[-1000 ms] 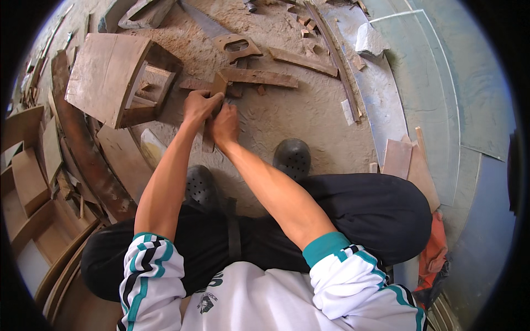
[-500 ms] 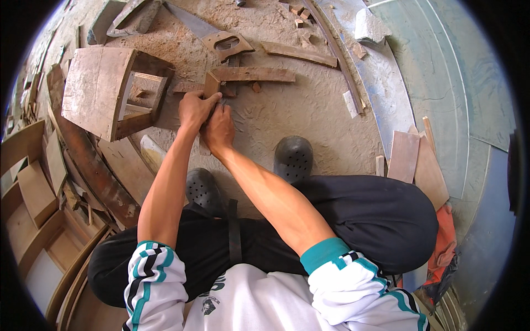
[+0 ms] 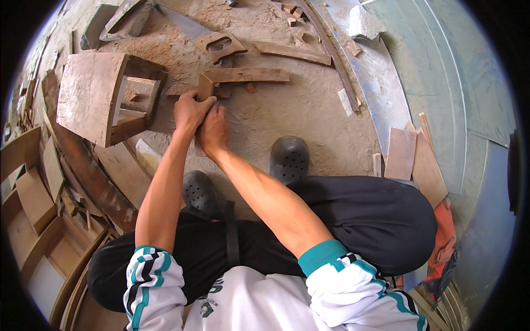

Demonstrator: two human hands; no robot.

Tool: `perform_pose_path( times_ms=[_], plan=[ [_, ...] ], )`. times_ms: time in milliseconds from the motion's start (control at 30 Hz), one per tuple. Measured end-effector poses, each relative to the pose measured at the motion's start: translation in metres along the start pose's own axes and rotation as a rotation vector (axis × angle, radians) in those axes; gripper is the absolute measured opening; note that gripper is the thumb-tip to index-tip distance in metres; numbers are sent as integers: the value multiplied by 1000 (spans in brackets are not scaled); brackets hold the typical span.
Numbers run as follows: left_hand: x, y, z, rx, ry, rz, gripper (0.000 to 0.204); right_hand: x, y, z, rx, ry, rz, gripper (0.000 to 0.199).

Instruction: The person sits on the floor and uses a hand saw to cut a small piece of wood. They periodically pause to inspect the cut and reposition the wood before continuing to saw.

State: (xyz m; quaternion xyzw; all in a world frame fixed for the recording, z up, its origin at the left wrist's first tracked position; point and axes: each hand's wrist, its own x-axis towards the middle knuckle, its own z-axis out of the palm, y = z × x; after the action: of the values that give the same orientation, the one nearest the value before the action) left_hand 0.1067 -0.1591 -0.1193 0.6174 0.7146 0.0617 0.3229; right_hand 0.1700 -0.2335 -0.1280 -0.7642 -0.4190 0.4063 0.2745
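Note:
My left hand [image 3: 191, 114] is closed round a short wooden board [image 3: 205, 86], whose upper end sticks out past the fingers. Just beside it, my right hand [image 3: 214, 131] is closed too, low against the same board. A small dark tip shows above its fingers, but what it grips is mostly hidden. Beyond the board's upper end lies a wooden strip [image 3: 251, 75] on the ground, over other scraps. To the left stands a boxy wooden frame [image 3: 88, 96] with an open side.
A handsaw [image 3: 218, 45] with a wooden handle lies farther off near another strip [image 3: 292, 53]. Stacked boards and drawer-like frames [image 3: 38, 201] crowd the left. On the right are wood offcuts [image 3: 400, 153], a stone block [image 3: 365, 25] and large sheets [image 3: 428, 83]. My dark clogs [image 3: 290, 159] rest on dusty ground.
The whole view has shifted slightly, so the ground things sit a little farther left. Both hands keep nearly the same hold at the board.

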Motion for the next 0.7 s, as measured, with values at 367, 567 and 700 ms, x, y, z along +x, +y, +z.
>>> perform_pose_path(
  times_ms=[367,567,700],
  plan=[
    [-2,7,2,47,42,-60,47,5,19,-10,19,32,-153,29],
    [-11,22,7,178,52,-66,50,115,70,-99,-361,267,-190,24],
    [-10,22,12,195,43,-64,45,177,61,-169,-833,305,-163,55]
  ],
)
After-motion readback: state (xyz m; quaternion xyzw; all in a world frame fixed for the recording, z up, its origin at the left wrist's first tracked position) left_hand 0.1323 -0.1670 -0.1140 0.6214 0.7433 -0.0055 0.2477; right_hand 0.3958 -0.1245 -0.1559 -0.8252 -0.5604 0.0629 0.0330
